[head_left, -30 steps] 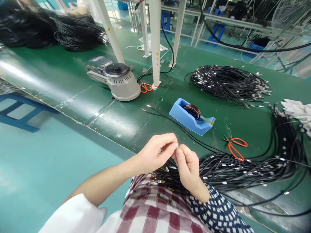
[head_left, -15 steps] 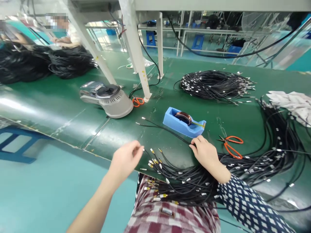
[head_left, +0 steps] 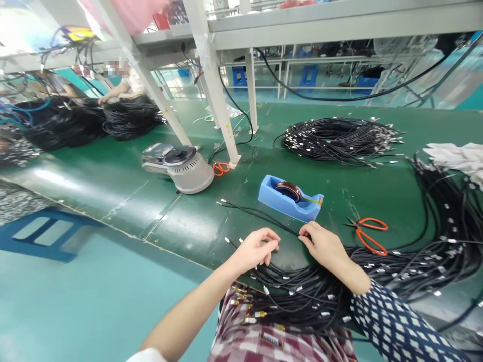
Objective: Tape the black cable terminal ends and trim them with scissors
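My right hand (head_left: pixel 323 246) pinches thin black cables (head_left: pixel 260 213), whose tips point left across the green table. Over the near bundle of black cables (head_left: pixel 298 286) hovers my left hand (head_left: pixel 260 246), fingers loosely curled and apart, with nothing seen in it. White and yellow tags mark that bundle, which hangs partly over the table edge onto my checked apron. Just beyond my right hand stands a blue tape dispenser (head_left: pixel 279 206) with a roll of amber tape (head_left: pixel 290 191). Orange-handled scissors (head_left: pixel 368 234) lie to the right of that hand.
A grey tape machine (head_left: pixel 188 171) stands left of a white shelf post (head_left: pixel 224 115), with more orange-handled scissors (head_left: pixel 221 169) between them. Coiled black cables (head_left: pixel 335 141) lie at the back. White gloves (head_left: pixel 456 158) rest at right. A co-worker (head_left: pixel 128 85) sits far left behind cables.
My left hand has moved right, away from a cable tip near the table edge, toward my right hand, and its fingers have opened. My right hand keeps its pinch. The view has shifted slightly.
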`<state>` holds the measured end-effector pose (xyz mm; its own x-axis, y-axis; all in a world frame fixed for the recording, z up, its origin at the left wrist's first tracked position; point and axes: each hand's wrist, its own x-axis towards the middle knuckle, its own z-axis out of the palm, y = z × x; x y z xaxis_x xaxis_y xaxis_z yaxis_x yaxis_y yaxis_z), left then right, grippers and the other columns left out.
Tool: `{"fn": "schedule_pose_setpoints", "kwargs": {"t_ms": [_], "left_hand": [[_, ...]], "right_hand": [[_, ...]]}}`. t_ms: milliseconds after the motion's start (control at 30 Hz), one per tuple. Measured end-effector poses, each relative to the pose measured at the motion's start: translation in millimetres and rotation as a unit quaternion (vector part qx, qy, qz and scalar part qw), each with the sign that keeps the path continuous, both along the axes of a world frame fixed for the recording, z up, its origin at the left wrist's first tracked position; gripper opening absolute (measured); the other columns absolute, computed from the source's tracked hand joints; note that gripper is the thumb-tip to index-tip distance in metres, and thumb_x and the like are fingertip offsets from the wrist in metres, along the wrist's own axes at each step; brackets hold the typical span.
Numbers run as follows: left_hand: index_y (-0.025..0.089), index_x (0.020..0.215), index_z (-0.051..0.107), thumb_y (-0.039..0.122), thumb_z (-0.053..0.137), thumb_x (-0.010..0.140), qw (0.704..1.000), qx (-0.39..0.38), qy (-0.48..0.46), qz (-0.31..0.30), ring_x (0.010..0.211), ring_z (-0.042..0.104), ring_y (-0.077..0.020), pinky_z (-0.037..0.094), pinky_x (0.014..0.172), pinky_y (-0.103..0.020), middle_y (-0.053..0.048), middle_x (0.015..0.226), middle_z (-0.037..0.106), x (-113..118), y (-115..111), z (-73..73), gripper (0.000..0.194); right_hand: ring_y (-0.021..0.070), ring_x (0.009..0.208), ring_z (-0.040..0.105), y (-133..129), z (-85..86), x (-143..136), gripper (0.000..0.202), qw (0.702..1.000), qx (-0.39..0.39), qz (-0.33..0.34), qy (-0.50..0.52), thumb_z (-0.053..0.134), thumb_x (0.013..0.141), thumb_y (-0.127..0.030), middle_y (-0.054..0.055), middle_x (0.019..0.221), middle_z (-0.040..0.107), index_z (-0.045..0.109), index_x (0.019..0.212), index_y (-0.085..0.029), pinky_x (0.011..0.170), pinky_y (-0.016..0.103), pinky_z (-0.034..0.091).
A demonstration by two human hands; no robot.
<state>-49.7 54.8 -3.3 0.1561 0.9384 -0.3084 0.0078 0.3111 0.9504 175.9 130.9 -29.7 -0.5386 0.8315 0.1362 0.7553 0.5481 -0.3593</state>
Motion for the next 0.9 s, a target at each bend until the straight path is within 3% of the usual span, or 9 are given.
{"fn": "schedule_pose_setpoints", "kwargs": {"t_ms": [133,233,367,433,533,567,633,733,900], "left_hand": [[0.013,0.095,0.058,0.040,0.067,0.080,0.999,-0.016,-0.033,0.030,0.042,0.053,-0.0060,0.037,0.039,-0.018,-0.005,0.083,0.066,0,1,-4.3,0.033],[0.012,0.109,0.055,0.043,0.064,0.084,0.995,-0.024,-0.061,0.069,0.048,0.057,-0.0069,0.039,0.042,-0.021,-0.015,0.103,0.067,-4,5,-3.2,0.041],[0.017,0.123,0.046,0.043,0.065,0.086,0.976,0.007,-0.166,0.140,0.054,0.062,-0.0095,0.039,0.044,-0.022,-0.022,0.131,0.059,-15,18,14.2,0.050],[0.018,0.119,0.047,0.042,0.066,0.086,0.955,0.067,-0.220,0.186,0.054,0.061,-0.0098,0.039,0.044,-0.022,-0.018,0.121,0.066,-22,23,28.7,0.045],[0.018,0.103,0.052,0.044,0.060,0.091,0.937,0.157,-0.212,0.228,0.045,0.056,-0.0083,0.036,0.042,-0.019,-0.005,0.080,0.071,-25,19,49.9,0.031],[0.017,0.096,0.052,0.045,0.057,0.092,0.945,0.160,-0.196,0.207,0.040,0.053,-0.0079,0.033,0.039,-0.018,-0.002,0.069,0.069,-22,14,55.2,0.028],[0.016,0.087,0.053,0.047,0.054,0.094,0.977,0.103,-0.166,0.086,0.032,0.048,-0.0072,0.025,0.033,-0.017,-0.001,0.057,0.066,-10,0,61.8,0.032],[0.014,0.086,0.057,0.050,0.056,0.091,0.985,0.016,-0.161,-0.061,0.028,0.043,-0.0056,0.024,0.031,-0.016,-0.002,0.055,0.065,14,-23,63.8,0.036],[0.014,0.084,0.056,0.053,0.057,0.089,0.984,-0.038,-0.148,-0.092,0.028,0.039,-0.0035,0.023,0.031,-0.014,-0.001,0.054,0.063,37,-41,60.8,0.040]], "right_hand": [[0.0188,0.076,0.064,0,2.9,-2,0.021,0.999,0.026,-0.010,0.022,0.043,0.096,-0.027,0.005,0.089,0.069,0.062,0.089,-0.021,0.064,0.030,0.044],[0.0190,0.078,0.064,-3,9.8,4,0.019,0.998,0.036,-0.009,0.049,0.043,0.098,-0.028,0.006,0.089,0.069,0.059,0.092,-0.020,0.070,0.031,0.046],[0.0173,0.075,0.063,-23,18.8,22,0.014,0.996,0.020,0.026,0.084,0.044,0.098,-0.028,0.005,0.087,0.067,0.056,0.092,-0.021,0.069,0.029,0.047],[0.0170,0.076,0.063,-35,21.9,33,0.013,0.994,-0.001,0.067,0.086,0.045,0.098,-0.026,0.004,0.086,0.067,0.056,0.093,-0.022,0.070,0.029,0.047],[0.0172,0.073,0.061,-47,30.2,45,0.014,0.987,-0.043,0.152,0.041,0.049,0.096,-0.026,0.003,0.082,0.066,0.059,0.087,-0.023,0.070,0.031,0.046],[0.0171,0.071,0.060,-49,35.2,48,0.014,0.983,-0.059,0.172,0.029,0.051,0.096,-0.026,0.003,0.080,0.066,0.060,0.085,-0.023,0.069,0.032,0.046],[0.0162,0.068,0.059,-50,48.8,48,0.016,0.979,-0.089,0.177,0.038,0.053,0.095,-0.028,0.003,0.079,0.066,0.061,0.083,-0.023,0.067,0.031,0.045],[0.0166,0.075,0.062,-51,74.2,38,0.017,0.975,-0.115,0.096,0.162,0.051,0.096,-0.027,0.005,0.085,0.068,0.063,0.086,-0.021,0.070,0.030,0.048],[0.0137,0.068,0.061,-51,101.5,8,0.015,0.937,-0.177,0.012,0.301,0.060,0.091,-0.029,0.002,0.081,0.071,0.071,0.087,-0.020,0.061,0.025,0.047]]}}
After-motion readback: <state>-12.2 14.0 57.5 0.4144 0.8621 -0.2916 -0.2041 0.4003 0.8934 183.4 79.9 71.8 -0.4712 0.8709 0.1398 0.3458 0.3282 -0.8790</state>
